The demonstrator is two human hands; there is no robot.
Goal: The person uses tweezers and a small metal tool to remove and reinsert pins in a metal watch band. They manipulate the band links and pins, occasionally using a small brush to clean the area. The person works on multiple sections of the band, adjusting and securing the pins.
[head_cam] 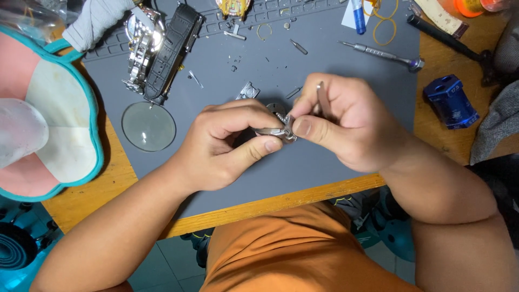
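Observation:
Both of my hands meet over a grey work mat (324, 157). My left hand (227, 146) pinches a small silver metal watch-band piece (278, 130) between thumb and fingers. My right hand (346, 121) touches the same piece with its thumb and index fingertip and also holds a thin metal tool (321, 100) upright in its fingers. A second small silver link part (247, 91) lies on the mat just behind my left hand.
A round glass lens (148, 126), a silver metal watch (141, 46) and a black leather strap (172, 51) lie at the left. A screwdriver (381, 53), yellow rubber bands (385, 24) and a blue holed block (451, 101) lie right. A pink, teal-edged cushion (48, 113) sits far left.

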